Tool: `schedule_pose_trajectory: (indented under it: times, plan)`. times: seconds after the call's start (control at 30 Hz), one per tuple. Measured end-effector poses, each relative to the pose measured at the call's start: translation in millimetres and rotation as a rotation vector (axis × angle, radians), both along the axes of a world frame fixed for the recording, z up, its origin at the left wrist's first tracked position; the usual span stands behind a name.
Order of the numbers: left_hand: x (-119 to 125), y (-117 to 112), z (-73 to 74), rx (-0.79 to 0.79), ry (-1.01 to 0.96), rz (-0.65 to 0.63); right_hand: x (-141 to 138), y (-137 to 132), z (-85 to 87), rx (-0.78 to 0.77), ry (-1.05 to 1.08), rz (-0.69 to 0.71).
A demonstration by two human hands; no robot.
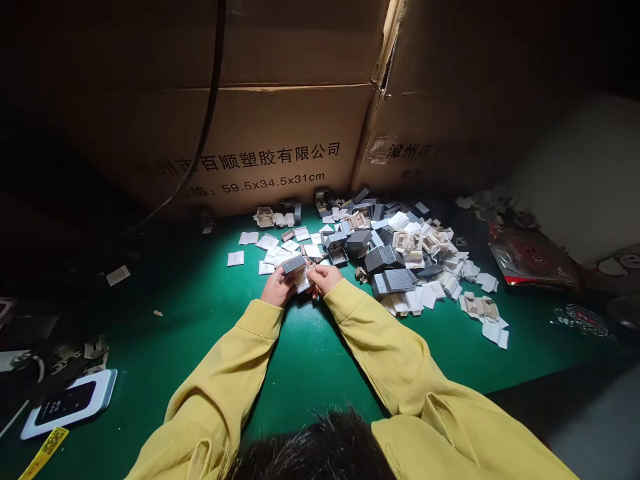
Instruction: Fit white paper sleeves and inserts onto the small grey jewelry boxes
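Observation:
A small grey hinged box [293, 264] is in my left hand [277, 288], whose fingers are wrapped around its left side. Its lid is raised, and a pale inside shows below it. From the other side, my right hand [326, 278] is closed with its fingertips pinched at the pale insert [303, 283] of this box; the exact grip is partly hidden. Just beyond the hands lie folded white paper slips [271, 256]. To the right spreads a pile of similar grey boxes [384, 259], mixed with slips and beige card inserts [407, 241].
Large cardboard cartons [280, 120] wall off the back of the green table [200, 347]. A dark cable [209, 113] hangs in front of them. At the left lies a white device [70, 405] with a dark panel. A red plastic packet [530, 257] rests at the right.

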State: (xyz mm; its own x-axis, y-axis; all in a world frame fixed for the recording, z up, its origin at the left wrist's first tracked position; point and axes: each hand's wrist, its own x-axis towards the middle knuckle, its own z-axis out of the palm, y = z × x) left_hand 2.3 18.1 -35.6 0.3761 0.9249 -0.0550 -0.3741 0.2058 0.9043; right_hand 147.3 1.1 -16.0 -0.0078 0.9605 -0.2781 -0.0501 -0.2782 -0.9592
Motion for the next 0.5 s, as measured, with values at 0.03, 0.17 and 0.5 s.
schedule_pose_trajectory:
  times: [0.03, 0.17, 0.5]
  plan:
    - [0, 0, -0.2, -0.012, -0.001, 0.002, 0, -1, -0.1, 0.010, -0.023, 0.001]
    - [-2, 1, -0.5, -0.039, 0.028, 0.022, 1, -4, 0.8, 0.052, -0.195, 0.006]
    - [0, 2, 11.3, -0.133, 0.072, 0.124, -2, 3, -8.4, 0.022, -0.032, 0.042]
